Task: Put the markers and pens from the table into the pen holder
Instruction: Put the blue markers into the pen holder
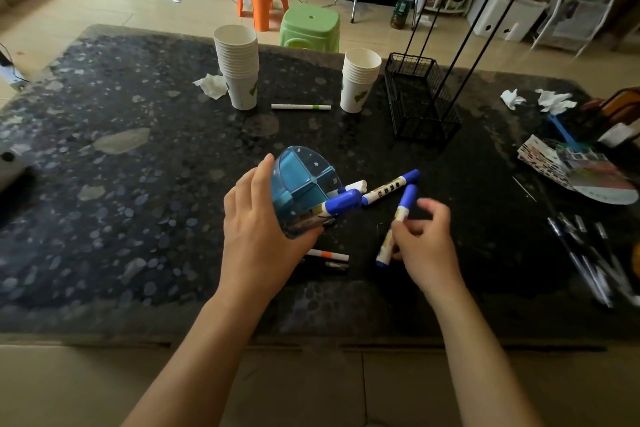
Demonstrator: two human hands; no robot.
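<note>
My left hand point(258, 229) grips the blue translucent pen holder point(301, 180), which is tilted with its divided mouth facing up and right. A blue-capped marker point(337, 203) sticks out of it. My right hand point(420, 239) is shut on a blue-capped white marker point(401, 208), held slanted just above the table. Another blue-capped marker point(391, 188) lies beside the holder, with a white marker point(355, 186) partly hidden behind it. A thin pen with an orange band point(329, 255) and a dark pen point(334, 265) lie under my left hand. A green-banded pen point(301, 107) lies farther back.
Two stacks of paper cups point(239, 66) point(358, 80) and a black wire basket point(420, 104) stand at the back of the dark stone table point(104, 184). Several dark pens point(585, 253) lie at the right edge, near a patterned fan point(581, 173) and crumpled tissues point(554, 100).
</note>
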